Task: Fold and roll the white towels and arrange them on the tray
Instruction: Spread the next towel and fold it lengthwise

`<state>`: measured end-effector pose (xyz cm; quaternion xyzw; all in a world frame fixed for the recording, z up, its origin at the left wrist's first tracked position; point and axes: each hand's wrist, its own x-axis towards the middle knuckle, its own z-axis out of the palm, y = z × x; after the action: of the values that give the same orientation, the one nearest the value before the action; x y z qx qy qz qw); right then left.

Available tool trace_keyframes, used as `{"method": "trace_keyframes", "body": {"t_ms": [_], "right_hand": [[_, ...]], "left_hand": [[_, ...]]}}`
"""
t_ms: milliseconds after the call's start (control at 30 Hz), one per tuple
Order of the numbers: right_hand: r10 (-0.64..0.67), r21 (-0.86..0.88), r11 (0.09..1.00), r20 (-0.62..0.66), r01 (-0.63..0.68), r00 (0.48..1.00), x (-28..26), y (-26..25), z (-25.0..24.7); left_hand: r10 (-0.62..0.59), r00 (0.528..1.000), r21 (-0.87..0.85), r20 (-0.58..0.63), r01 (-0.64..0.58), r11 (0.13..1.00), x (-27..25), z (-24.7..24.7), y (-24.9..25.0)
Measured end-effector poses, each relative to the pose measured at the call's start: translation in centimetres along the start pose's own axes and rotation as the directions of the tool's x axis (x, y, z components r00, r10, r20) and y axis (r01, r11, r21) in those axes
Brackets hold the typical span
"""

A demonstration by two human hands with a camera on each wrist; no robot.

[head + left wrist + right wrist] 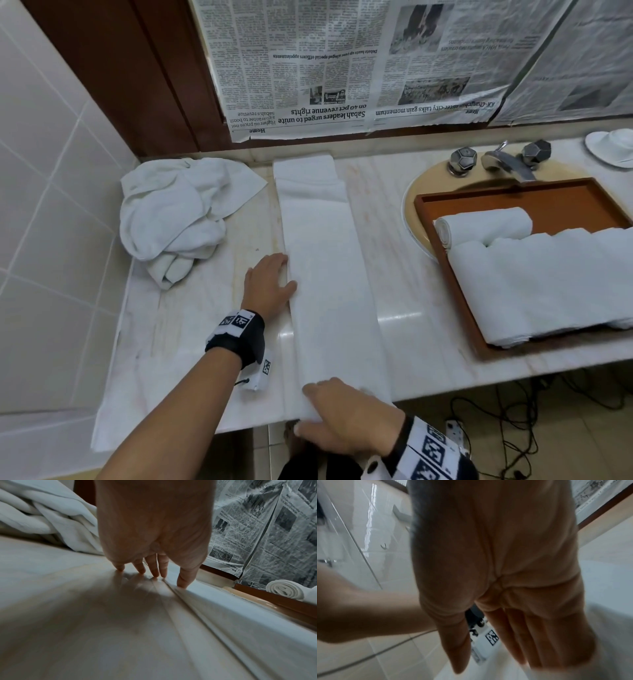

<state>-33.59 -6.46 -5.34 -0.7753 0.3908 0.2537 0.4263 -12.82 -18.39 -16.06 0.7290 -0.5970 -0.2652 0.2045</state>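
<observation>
The left hand [269, 282] lies flat on the marble tabletop [411, 284], fingers straight and slightly spread, pressed against the left long edge of the folded towel strip [329, 274]. In the left wrist view the fingertips [155, 573] touch the stone right where the layered towel edge begins, and the thumb rests on the cloth. The forearm comes in from the lower left, wrist low over the tabletop.

The right hand [346, 414] sits at the near end of the strip, at the front edge of the tabletop, fingers extended and close together over the cloth, thumb reaching below the rim. The right wrist view shows these fingers [530, 635] straight, not curled; whether the thumb nips the hem underneath cannot be told.

The strip runs from the front rim away to the back wall, its far end doubled over in two steps. Bare marble lies on both sides of it: a narrow lane on the left, a wider one on the right.

Beyond the left lane a crumpled white towel [174, 212] is heaped in the corner by the tiled wall [44, 171]. Beyond the right lane a brown wooden tray [455, 274] rests across the sink basin [412, 205], reaching almost to the front rim. It holds a small rolled towel [483, 224] and, touching it, larger rolled towels [548, 287]. The tap [507, 161] stands behind the tray, and newspaper sheets [342, 68] cover the back wall.
</observation>
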Motion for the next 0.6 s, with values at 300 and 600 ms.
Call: {"method": "trace_keyframes", "body": {"t_ms": [300, 600], "right_hand": [[-0.157, 0.139, 0.97, -0.261, 0.198, 0.952, 1.7, 4.9, -5.0], [-0.155, -0.202, 0.979, -0.622, 0.034, 0.767, 12.8, 10.6, -9.0]], "left_hand": [[0.056, 0.998, 0.132, -0.003, -0.055, 0.99, -1.0, 0.6, 0.0], [-0.001, 0.985, 0.408, 0.17, -0.069, 0.91, -1.7, 2.9, 2.2]]}}
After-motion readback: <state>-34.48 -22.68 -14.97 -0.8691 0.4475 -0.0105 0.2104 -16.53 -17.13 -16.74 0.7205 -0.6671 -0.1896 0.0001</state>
